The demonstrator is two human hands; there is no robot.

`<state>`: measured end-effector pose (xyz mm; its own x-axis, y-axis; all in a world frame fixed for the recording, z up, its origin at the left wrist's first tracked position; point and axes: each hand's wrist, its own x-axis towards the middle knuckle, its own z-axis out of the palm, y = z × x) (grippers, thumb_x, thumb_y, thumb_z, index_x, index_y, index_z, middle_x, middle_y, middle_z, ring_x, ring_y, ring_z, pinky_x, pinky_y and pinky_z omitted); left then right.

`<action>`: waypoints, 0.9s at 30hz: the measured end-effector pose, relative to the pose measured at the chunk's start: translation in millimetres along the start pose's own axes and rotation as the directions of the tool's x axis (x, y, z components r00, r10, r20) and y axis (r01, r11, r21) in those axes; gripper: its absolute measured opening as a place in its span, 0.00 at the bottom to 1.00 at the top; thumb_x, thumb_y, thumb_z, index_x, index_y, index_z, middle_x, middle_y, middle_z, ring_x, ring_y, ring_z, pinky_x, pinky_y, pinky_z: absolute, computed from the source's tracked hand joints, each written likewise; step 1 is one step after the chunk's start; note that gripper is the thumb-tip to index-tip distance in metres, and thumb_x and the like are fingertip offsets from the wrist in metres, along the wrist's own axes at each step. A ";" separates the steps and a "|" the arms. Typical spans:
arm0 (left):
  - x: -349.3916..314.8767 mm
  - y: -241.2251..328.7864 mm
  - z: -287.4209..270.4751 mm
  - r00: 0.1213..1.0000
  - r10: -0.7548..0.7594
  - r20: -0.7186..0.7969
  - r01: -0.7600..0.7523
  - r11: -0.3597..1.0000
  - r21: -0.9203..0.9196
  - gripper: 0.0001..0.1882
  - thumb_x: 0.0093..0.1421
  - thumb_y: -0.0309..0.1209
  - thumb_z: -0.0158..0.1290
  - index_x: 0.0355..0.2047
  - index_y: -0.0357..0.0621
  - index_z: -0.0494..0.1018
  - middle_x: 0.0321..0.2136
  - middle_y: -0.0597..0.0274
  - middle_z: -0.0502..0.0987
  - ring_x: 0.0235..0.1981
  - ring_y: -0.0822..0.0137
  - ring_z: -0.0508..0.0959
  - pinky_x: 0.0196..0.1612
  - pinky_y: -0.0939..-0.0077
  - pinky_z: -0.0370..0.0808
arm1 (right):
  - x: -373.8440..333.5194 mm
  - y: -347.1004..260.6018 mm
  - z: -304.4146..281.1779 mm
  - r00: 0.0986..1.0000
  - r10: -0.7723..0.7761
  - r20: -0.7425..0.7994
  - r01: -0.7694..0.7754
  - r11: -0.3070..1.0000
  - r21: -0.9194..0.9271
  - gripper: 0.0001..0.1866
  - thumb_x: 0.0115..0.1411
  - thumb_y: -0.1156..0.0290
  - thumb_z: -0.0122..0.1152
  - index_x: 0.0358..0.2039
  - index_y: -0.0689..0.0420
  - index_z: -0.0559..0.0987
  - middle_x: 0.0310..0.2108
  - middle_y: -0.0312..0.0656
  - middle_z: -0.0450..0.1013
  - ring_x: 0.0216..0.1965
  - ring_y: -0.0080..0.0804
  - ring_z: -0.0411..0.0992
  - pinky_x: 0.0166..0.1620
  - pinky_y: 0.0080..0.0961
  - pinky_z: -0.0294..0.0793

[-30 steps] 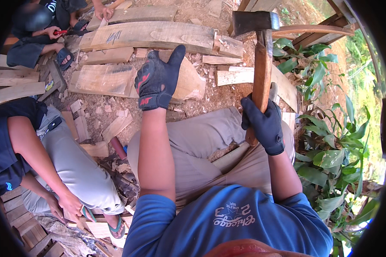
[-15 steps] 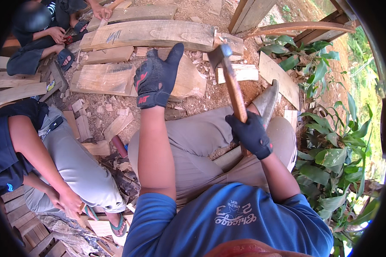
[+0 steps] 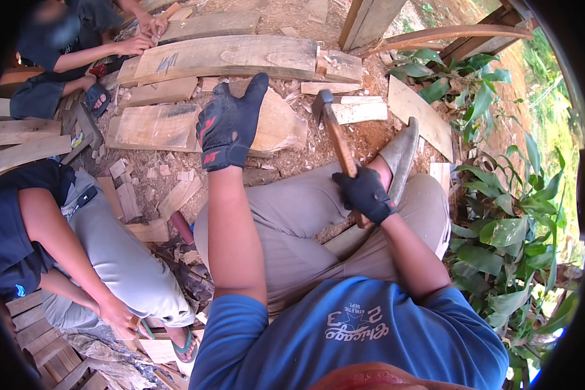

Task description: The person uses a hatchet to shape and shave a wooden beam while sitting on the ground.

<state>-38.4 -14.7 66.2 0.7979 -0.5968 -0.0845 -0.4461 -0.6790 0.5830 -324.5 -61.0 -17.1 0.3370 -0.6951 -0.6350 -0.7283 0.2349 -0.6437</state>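
My right hand point(image 3: 367, 195), in a black glove, is wrapped round the wooden handle of a hatchet point(image 3: 342, 140). The hatchet's dark metal head is up and away from me, with its blade edge toward the left. My left hand point(image 3: 231, 123), in a black and red glove, bears on a pale wooden board point(image 3: 278, 123) with a rounded right end. Its thumb stretches away from me along the wood, and its fingers curl over. The fingertips are hidden. A gap lies between the hatchet head and the board.
Planks point(image 3: 227, 57) and wood chips point(image 3: 179, 195) lie around. A person point(image 3: 78, 214) sits close at my left; another person's hands point(image 3: 140, 42) work at far left. My shoe point(image 3: 402, 156) is beyond the hatchet. Leafy plants point(image 3: 500, 240) and a timber post point(image 3: 374, 26) stand at right.
The hatchet has come down slightly toward me and left with my right hand. My left hand has barely shifted. The far-left person's hand has moved to the wood.
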 end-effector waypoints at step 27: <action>6.6 2.3 2.4 0.998 0.045 -0.044 -0.042 0.997 0.067 0.58 0.60 0.76 0.51 0.65 0.29 0.73 0.62 0.30 0.77 0.66 0.36 0.75 0.70 0.53 0.67 | -45.6 -34.9 -32.0 0.907 -0.380 -0.179 0.366 0.924 -0.110 0.24 0.69 0.50 0.62 0.43 0.63 0.82 0.25 0.50 0.82 0.28 0.42 0.84 0.35 0.42 0.81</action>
<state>-35.1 -21.2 65.0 0.7940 -0.6075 -0.0220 -0.5058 -0.6803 0.5304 -333.6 -59.3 47.9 0.4759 -0.8418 -0.2547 -0.6154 -0.1118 -0.7803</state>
